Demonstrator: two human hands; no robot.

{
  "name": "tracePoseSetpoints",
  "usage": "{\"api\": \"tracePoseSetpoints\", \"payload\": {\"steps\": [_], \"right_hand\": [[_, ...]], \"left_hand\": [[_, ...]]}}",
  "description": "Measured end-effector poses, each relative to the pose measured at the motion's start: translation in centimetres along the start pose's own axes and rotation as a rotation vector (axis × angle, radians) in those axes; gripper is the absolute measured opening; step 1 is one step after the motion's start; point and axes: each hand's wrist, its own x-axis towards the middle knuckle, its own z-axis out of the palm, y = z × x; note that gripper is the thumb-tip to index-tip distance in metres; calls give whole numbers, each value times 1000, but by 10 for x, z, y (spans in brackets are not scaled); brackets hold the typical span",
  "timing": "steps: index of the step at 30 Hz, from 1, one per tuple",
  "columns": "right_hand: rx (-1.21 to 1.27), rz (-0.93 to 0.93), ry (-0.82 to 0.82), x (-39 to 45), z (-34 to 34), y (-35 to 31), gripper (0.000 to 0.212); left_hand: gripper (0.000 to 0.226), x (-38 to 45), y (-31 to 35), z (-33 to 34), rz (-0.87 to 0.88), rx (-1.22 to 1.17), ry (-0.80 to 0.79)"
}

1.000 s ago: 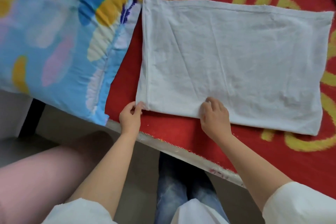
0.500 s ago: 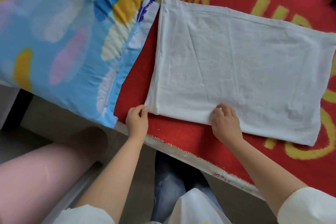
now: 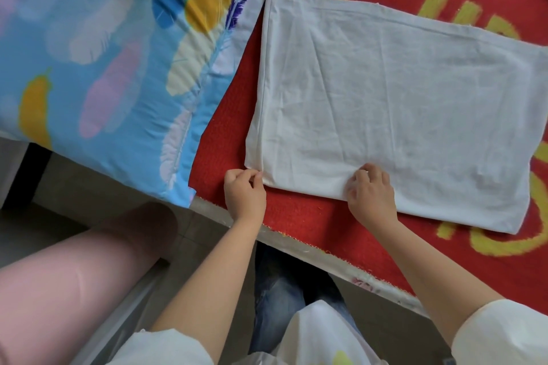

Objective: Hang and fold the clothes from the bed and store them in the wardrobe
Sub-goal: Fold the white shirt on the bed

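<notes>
A white garment [image 3: 394, 107], folded into a flat rectangle, lies on the red bed cover [image 3: 225, 139]. My left hand [image 3: 244, 195] pinches the garment's near left corner with thumb and fingers. Further right along the near edge, my right hand [image 3: 370, 195] has its fingers curled round that edge, which bunches slightly under them. Both hands sit close to the bed's front edge.
A blue quilt [image 3: 98, 68] with a coloured feather print covers the left of the bed and overlaps the red cover. Yellow lettering runs across the red cover on the right. A pink object [image 3: 59, 284] stands low on the left beside the bed. The floor shows below the bed edge.
The view has shifted, so the garment sits further right in the frame. My right hand's fingers have curled more tightly round the near edge. The garment itself lies as before.
</notes>
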Motion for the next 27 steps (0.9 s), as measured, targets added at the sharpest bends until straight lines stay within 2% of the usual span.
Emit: {"api": "tracePoseSetpoints", "payload": {"steps": [2, 4, 6, 9, 13, 16, 21, 23, 27], "right_hand": [[-19, -18, -10, 0, 0, 0, 25], [-35, -31, -24, -1, -2, -1, 28], [-53, -42, -58, -1, -3, -2, 28], [-87, -44, -109, -3, -2, -2, 35], [-108, -24, -170, -5, -2, 1, 37], [-115, -22, -183, -5, -3, 2, 36], [-47, -26, -228, -8, -6, 3, 44], [-16, 14, -238, -9, -10, 8, 44], [74, 131, -267, -12, -24, 27, 38]], "left_hand": [[18, -2, -2, -7, -103, -206, -2], [13, -2, -8, -16, -185, -456, 0], [20, 2, -11, -24, -247, -658, -4], [22, 14, -12, -34, -256, -755, -106], [20, 32, -22, -40, -159, -491, -251], [17, 36, -24, -42, -175, -348, -265], [26, 35, -13, -39, -232, -8, -37], [31, 37, -11, -41, -242, 108, -5], [37, 26, -1, -39, -98, 323, 33]]}}
